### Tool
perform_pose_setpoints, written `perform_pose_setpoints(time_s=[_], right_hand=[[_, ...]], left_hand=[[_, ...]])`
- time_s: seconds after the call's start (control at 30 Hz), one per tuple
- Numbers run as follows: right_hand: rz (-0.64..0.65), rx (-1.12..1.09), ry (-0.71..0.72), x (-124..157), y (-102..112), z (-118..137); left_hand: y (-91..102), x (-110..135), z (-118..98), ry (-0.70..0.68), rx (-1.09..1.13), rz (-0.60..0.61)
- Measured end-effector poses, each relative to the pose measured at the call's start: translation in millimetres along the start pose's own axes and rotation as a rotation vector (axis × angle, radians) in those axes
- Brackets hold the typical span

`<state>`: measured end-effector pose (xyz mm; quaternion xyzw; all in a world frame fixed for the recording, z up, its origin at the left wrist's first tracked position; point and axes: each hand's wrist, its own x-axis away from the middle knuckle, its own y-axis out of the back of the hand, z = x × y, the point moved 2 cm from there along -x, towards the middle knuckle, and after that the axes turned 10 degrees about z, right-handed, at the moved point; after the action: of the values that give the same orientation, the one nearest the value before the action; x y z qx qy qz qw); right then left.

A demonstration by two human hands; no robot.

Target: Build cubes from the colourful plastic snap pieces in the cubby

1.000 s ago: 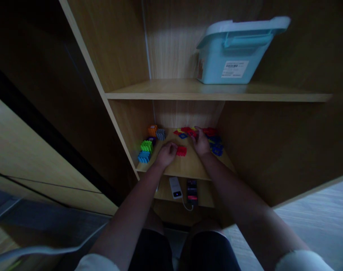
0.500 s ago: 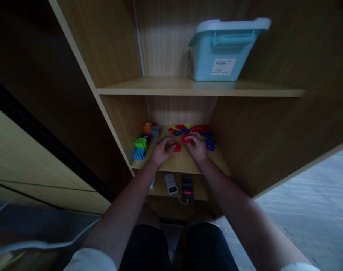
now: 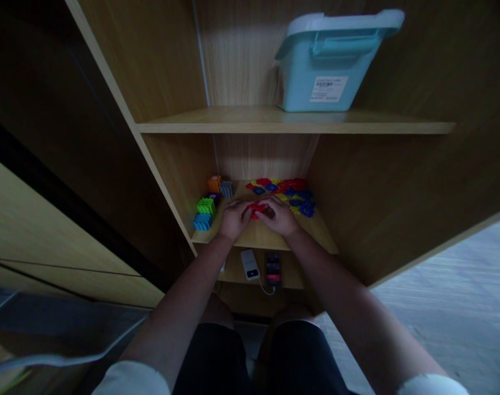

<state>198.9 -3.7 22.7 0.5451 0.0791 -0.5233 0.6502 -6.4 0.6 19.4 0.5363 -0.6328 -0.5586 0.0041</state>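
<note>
My left hand (image 3: 236, 218) and my right hand (image 3: 279, 216) meet over the middle shelf, fingers closed around red plastic pieces (image 3: 256, 208) between them. The red pieces overlap, and my fingertips partly cover them. Behind my right hand lie flat red, blue and yellow notched pieces (image 3: 293, 189) spread toward the back right. To the left of my left hand stand stacks of like pieces: a light blue stack (image 3: 203, 221), a green stack (image 3: 206, 207), an orange stack (image 3: 214, 184) and a grey stack (image 3: 226, 189). A dark purple stack (image 3: 213, 198) is partly hidden among them.
A light blue lidded bin (image 3: 328, 68) sits on the upper shelf (image 3: 242, 119). On the lower shelf are a white power bank (image 3: 250, 265) and a phone (image 3: 273, 269), joined by a cable. Cabinet walls bound both sides, the right one (image 3: 381, 208) close to my arm.
My right hand has moved left with its red piece to meet the red piece in my left hand. The two pieces, apart before, are now together. The view has shifted slightly.
</note>
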Motion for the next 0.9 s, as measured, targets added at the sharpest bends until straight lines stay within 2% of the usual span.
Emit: perform_pose_setpoints(time_s=[0.33,0.53,0.7,0.9], right_hand=[[0.026,-0.170,-0.204,7.0,-5.3,-18.4],[-0.020,-0.098,-0.288,10.1,-3.0,-27.1],[0.038,-0.003,-0.279,12.9,-0.1,-32.4],[0.066,0.035,-0.240,13.0,1.2,-32.4]], left_hand=[[1.8,-1.4,-2.7,0.046,-0.020,0.037],[-1.0,-2.5,0.1,0.090,0.006,0.035],[-2.2,-4.8,4.6,0.183,0.029,-0.025],[-3.5,-6.7,6.0,0.220,-0.006,0.018]])
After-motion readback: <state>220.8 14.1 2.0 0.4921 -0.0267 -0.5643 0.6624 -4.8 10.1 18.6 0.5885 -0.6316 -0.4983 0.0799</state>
